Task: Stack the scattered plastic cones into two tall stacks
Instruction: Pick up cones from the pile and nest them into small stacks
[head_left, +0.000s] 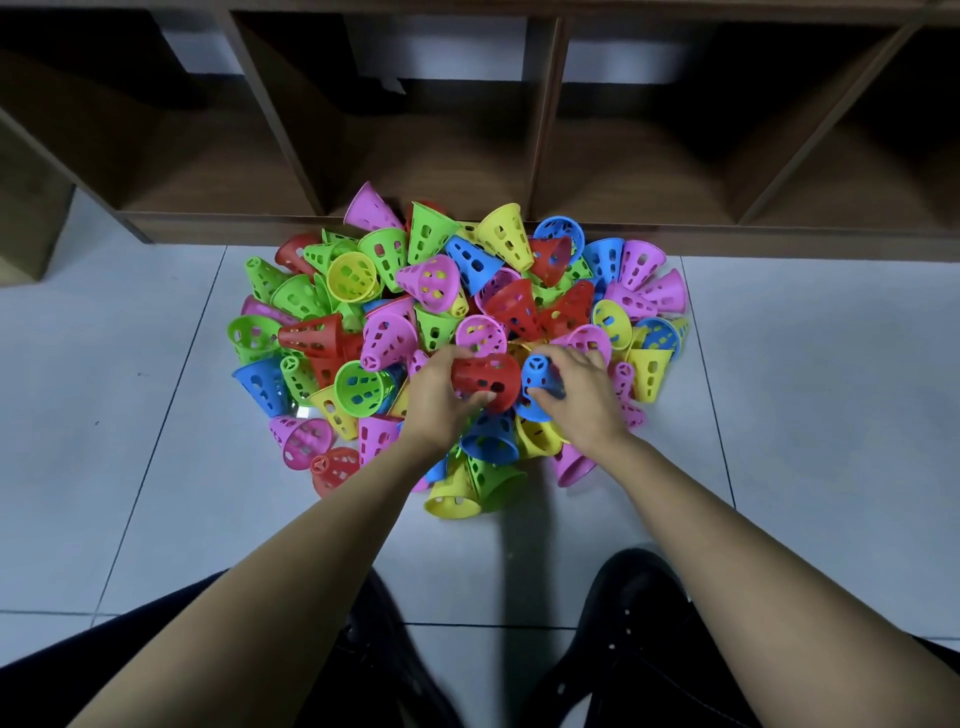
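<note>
A heap of perforated plastic cones (436, 291) in pink, green, yellow, blue and red lies scattered on the tiled floor. My left hand (441, 402) grips a red cone (488, 379) near the heap's front middle, fingers curled round its side. Just to its right, my right hand (582, 389) holds a blue cone (537, 374), whose narrow tip points up and to the left. The two held cones sit side by side, almost touching. Several cones under my hands are partly hidden.
A dark wooden shelf unit (540, 130) with open compartments stands right behind the heap. Pale floor tiles (130, 389) stretch left, and more pale floor tiles (810, 389) right. My black shoes (639, 623) are at the bottom of the view.
</note>
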